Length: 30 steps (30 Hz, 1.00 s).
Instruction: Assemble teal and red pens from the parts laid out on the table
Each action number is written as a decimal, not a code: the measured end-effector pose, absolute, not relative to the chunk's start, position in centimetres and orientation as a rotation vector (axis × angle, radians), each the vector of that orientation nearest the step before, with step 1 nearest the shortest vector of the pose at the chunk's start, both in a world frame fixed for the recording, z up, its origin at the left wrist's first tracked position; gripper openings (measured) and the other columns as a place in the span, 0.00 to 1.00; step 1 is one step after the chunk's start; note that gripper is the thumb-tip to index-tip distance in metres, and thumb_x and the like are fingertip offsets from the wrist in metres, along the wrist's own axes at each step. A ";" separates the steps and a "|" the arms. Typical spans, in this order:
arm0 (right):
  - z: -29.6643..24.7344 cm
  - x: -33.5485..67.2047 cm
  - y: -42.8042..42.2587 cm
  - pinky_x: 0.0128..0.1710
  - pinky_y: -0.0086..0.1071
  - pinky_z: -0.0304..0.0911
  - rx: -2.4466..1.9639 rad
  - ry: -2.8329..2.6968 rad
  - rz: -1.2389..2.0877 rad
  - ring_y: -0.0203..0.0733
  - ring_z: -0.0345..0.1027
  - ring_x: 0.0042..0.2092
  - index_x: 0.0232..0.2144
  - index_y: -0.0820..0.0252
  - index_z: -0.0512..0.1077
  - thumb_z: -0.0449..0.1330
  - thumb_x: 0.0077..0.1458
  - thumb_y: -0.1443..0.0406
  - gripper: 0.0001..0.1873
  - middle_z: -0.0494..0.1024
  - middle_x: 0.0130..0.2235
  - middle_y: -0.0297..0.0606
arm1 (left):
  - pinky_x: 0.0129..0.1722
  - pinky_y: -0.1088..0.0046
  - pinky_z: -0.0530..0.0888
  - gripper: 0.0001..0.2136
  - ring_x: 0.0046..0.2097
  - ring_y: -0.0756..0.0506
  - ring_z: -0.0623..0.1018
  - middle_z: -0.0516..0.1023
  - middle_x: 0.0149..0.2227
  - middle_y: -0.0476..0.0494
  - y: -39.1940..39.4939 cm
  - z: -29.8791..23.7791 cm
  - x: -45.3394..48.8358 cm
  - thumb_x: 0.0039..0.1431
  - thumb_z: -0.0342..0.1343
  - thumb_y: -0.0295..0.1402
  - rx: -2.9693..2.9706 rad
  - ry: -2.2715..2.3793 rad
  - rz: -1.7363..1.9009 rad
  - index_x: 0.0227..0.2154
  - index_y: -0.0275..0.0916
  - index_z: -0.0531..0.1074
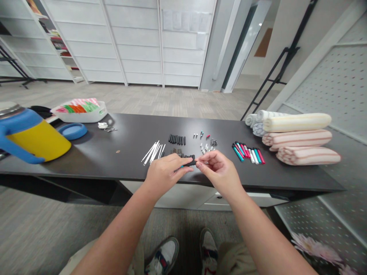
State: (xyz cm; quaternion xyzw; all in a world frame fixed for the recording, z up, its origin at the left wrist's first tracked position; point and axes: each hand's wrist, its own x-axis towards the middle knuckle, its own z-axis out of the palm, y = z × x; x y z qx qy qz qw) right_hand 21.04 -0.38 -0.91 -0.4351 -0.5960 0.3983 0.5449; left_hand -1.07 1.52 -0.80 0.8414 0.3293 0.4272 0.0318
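My left hand (164, 171) is closed around a pen piece (189, 162) with a black end and a bit of teal, lying level over the table's near edge. At its right end, the thumb and forefinger of my right hand (220, 170) are pinched together; whatever they grip is too small to make out. White refill sticks (153, 152) fan out left of my hands. Beyond them lies a row of black grip sleeves (177, 139), with small springs (176, 151) partly hidden behind my left hand. Small white and silver pen parts (205, 148) lie behind my right hand.
Red, teal and white pen barrels (249, 152) lie to the right, before stacked rolled towels (298, 137). On the left stand a yellow and blue jug (37, 135), a blue lid (73, 131) and a white basket (99, 110) of colourful packets. The dark table (114, 164) ends close to me.
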 end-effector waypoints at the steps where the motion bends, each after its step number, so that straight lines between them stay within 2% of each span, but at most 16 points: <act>1: -1.0 21.0 -0.4 0.40 0.37 0.76 -1.029 -1.417 0.951 0.44 0.79 0.39 0.38 0.54 0.75 0.73 0.57 0.55 0.14 0.85 0.38 0.39 | 0.38 0.73 0.78 0.12 0.38 0.48 0.84 0.86 0.39 0.44 1.5 -0.9 -1.1 0.68 0.64 0.40 2.585 1.009 1.322 0.48 0.41 0.82; 13: -1.6 20.9 -0.2 0.43 0.34 0.75 -0.968 -1.416 1.001 0.40 0.79 0.40 0.39 0.54 0.75 0.73 0.59 0.58 0.13 0.84 0.40 0.39 | 0.37 0.72 0.76 0.09 0.37 0.47 0.82 0.85 0.37 0.44 1.7 -0.8 -1.2 0.68 0.63 0.37 2.536 0.979 1.300 0.45 0.40 0.82; 21: -1.5 20.8 -0.3 0.44 0.37 0.77 -0.948 -1.458 1.047 0.41 0.79 0.42 0.45 0.53 0.74 0.74 0.56 0.57 0.18 0.83 0.45 0.40 | 0.40 0.71 0.75 0.07 0.39 0.46 0.82 0.84 0.38 0.44 1.7 -0.4 -1.5 0.69 0.61 0.34 2.506 0.967 1.238 0.44 0.38 0.80; 30: -1.5 20.9 -0.4 0.45 0.36 0.76 -0.964 -1.476 1.042 0.41 0.79 0.42 0.44 0.53 0.75 0.73 0.57 0.57 0.17 0.84 0.44 0.40 | 0.38 0.72 0.72 0.06 0.37 0.47 0.80 0.81 0.36 0.46 1.6 -0.1 -1.5 0.70 0.60 0.35 2.485 0.985 1.152 0.42 0.39 0.79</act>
